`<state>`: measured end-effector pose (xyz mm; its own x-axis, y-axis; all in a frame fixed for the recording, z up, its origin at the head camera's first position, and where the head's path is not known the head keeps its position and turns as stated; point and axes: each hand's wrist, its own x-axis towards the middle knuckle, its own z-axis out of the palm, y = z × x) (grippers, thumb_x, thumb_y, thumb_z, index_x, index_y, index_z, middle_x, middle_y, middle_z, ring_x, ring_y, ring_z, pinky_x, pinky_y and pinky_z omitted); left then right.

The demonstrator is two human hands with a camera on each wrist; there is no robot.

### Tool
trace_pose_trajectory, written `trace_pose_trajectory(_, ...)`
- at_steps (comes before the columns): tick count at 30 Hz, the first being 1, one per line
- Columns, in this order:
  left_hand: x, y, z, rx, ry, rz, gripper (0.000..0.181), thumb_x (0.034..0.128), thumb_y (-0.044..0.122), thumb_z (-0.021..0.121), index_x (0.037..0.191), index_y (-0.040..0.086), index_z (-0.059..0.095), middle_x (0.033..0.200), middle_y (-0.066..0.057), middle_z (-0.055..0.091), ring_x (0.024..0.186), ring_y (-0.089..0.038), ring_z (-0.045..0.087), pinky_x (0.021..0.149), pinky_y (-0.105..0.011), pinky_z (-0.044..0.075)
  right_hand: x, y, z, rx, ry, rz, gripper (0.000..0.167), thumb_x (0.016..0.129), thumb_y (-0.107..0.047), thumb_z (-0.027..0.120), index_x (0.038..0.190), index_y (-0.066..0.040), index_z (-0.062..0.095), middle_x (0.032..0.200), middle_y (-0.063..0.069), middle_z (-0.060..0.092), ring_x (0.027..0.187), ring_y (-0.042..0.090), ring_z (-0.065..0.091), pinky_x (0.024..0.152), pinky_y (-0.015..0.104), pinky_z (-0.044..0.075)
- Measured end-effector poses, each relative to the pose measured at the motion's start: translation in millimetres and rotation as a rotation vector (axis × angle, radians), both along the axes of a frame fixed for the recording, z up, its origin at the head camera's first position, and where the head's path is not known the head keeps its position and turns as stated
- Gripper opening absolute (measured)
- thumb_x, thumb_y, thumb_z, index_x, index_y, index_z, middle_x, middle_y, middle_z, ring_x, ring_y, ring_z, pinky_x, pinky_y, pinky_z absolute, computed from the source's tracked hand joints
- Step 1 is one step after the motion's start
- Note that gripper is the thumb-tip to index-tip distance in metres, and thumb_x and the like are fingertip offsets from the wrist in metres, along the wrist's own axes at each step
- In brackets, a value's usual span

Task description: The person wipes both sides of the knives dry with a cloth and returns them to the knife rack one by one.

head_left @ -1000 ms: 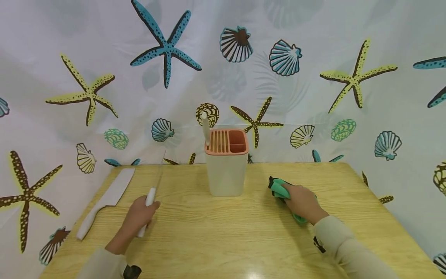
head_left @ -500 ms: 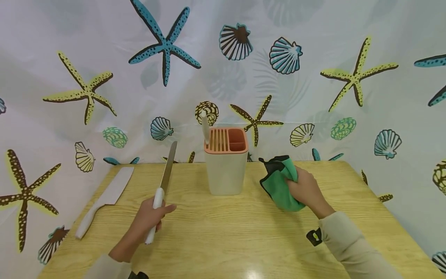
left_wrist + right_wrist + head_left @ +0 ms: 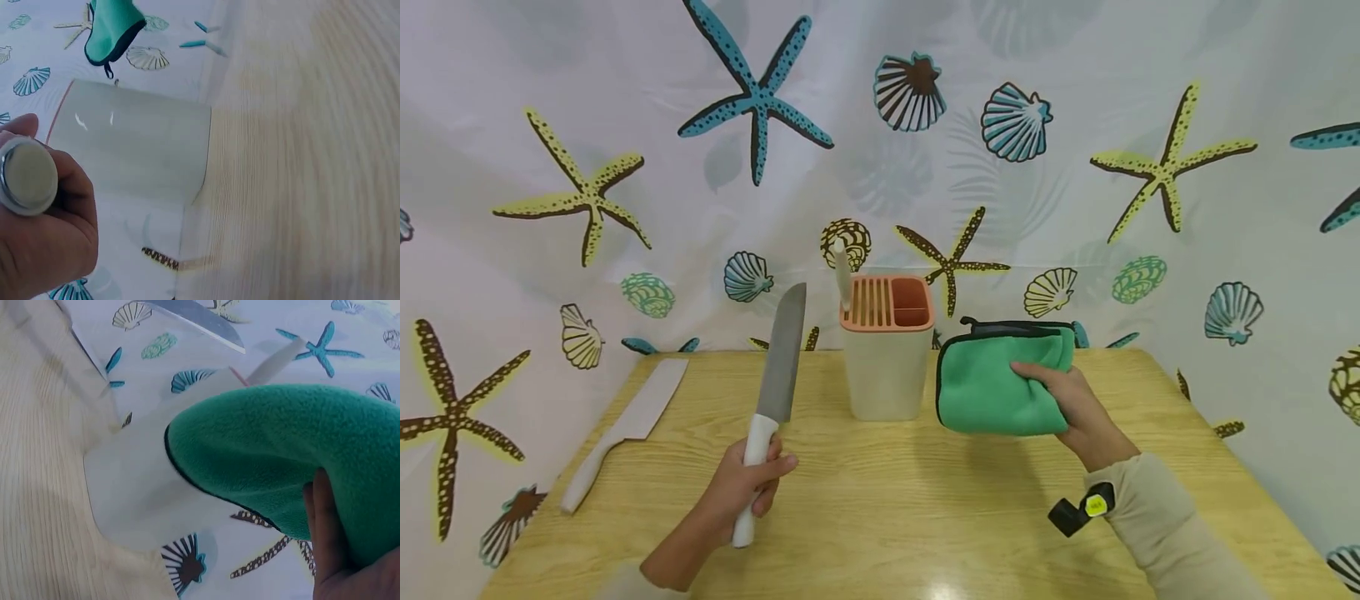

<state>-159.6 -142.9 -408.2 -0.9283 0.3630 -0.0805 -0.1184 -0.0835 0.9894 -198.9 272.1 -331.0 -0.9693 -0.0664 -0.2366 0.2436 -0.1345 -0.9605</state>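
Note:
My left hand (image 3: 748, 483) grips the white handle of a kitchen knife (image 3: 783, 358), its broad blade pointing up and away above the table. In the left wrist view the handle's round butt end pokes out of the curled fingers. On the right, my right hand (image 3: 1078, 408) pinches a green cloth (image 3: 992, 383) with black edging, held up off the table and folded over. The right wrist view has the cloth (image 3: 262, 437) draping from thumb and fingers, hiding part of the knife block behind it.
A white knife block (image 3: 887, 375) with an orange slotted top stands at the table's back middle; one white-handled utensil (image 3: 842, 275) sticks up from it. A cleaver (image 3: 625, 433) lies at the left table edge. Behind hangs a seashell-patterned curtain (image 3: 880, 192).
The knife has risen and turned, showing its blade's flat side, as my left hand moved right. My right hand lifted the bunched cloth off the table, and it now hangs spread wider.

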Motion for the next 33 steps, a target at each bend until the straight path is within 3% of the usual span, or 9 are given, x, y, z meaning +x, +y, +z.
trace_pose_trajectory(3, 3.5, 2.0, -4.0, 0.169, 0.044, -0.116, 0.024, 0.1008, 0.008, 0.054, 0.082, 0.022, 0.048, 0.055, 0.015, 0.043, 0.041, 0.004, 0.044, 0.040, -0.017, 0.028, 4.0, -7, 4.6, 0.006, 0.010, 0.018, 0.035, 0.100, -0.027, 0.061, 0.128, -0.022, 0.039, 0.118, -0.010, 0.050, 0.101, -0.001, 0.062, 0.091, 0.020, 0.055)
trace_pose_trajectory(7, 8.5, 6.9, -9.3, 0.307, 0.059, -0.203, 0.027, 0.1015, 0.003, 0.048, 0.084, 0.024, 0.050, 0.057, 0.016, 0.043, 0.042, 0.005, 0.044, 0.040, -0.025, 0.018, 9.1, -15, 9.9, 0.016, 0.032, 0.023, 0.030, 0.102, -0.028, 0.056, 0.126, -0.024, 0.038, 0.118, -0.009, 0.049, 0.102, 0.000, 0.061, 0.092, 0.021, 0.055)
trace_pose_trajectory(13, 15.3, 15.2, -19.3, 0.351, 0.062, -0.291, 0.031, 0.0995, -0.001, 0.044, 0.083, 0.025, 0.049, 0.058, 0.017, 0.040, 0.043, 0.005, 0.044, 0.038, -0.027, 0.015, 19.4, -27, 14.1, 0.027, 0.102, 0.036, 0.032, 0.105, -0.029, 0.050, 0.132, -0.025, 0.034, 0.123, -0.009, 0.046, 0.106, -0.002, 0.059, 0.097, 0.021, 0.053)
trace_pose_trajectory(18, 22.7, 29.6, -25.1, 0.407, 0.069, -0.336, 0.028, 0.0977, -0.003, 0.044, 0.084, 0.022, 0.046, 0.058, 0.014, 0.038, 0.043, 0.005, 0.043, 0.037, -0.032, 0.010, 33.5, -45, 22.1, 0.165, 0.177, 0.026, 0.047, 0.106, -0.035, 0.046, 0.143, -0.010, 0.031, 0.119, -0.008, 0.050, 0.103, -0.003, 0.060, 0.093, 0.019, 0.053)
trace_pose_trajectory(23, 31.0, 50.9, -29.8, 0.430, 0.080, -0.360, 0.028, 0.0964, -0.003, 0.045, 0.083, 0.021, 0.046, 0.059, 0.015, 0.040, 0.043, 0.005, 0.044, 0.035, -0.029, 0.014, 46.4, -61, 26.5, 0.334, 0.331, 0.042, 0.044, 0.107, -0.031, 0.045, 0.134, 0.004, 0.044, 0.103, -0.007, 0.064, 0.092, -0.001, 0.067, 0.084, 0.021, 0.056)
trace_pose_trajectory(28, 35.5, 70.9, -30.1, 0.462, 0.061, -0.373, 0.028, 0.0951, -0.005, 0.047, 0.083, 0.021, 0.046, 0.059, 0.016, 0.041, 0.043, 0.005, 0.044, 0.034, -0.027, 0.016, 55.2, -74, 28.0, 0.466, 0.490, -0.023, 0.036, 0.107, -0.023, 0.046, 0.128, 0.005, 0.053, 0.117, 0.018, 0.067, 0.095, -0.001, 0.067, 0.086, 0.022, 0.057)
trace_pose_trajectory(30, 35.7, 78.5, -28.3, 0.471, 0.052, -0.371, 0.028, 0.0947, -0.004, 0.047, 0.083, 0.021, 0.046, 0.059, 0.016, 0.041, 0.042, 0.005, 0.044, 0.034, -0.026, 0.017, 58.5, -81, 25.8, 0.523, 0.592, -0.051, 0.033, 0.106, -0.018, 0.047, 0.129, 0.004, 0.055, 0.122, 0.023, 0.066, 0.098, -0.001, 0.066, 0.087, 0.022, 0.057)
trace_pose_trajectory(33, 35.5, 90.2, -23.8, 0.455, 0.032, -0.358, 0.026, 0.0946, -0.002, 0.049, 0.083, 0.021, 0.045, 0.058, 0.016, 0.041, 0.041, 0.005, 0.043, 0.035, -0.020, 0.022, 63.9, -94, 16.7, 0.625, 0.837, -0.026, 0.034, 0.101, -0.002, 0.051, 0.134, 0.002, 0.056, 0.122, 0.020, 0.068, 0.105, 0.009, 0.067, 0.091, 0.029, 0.058)
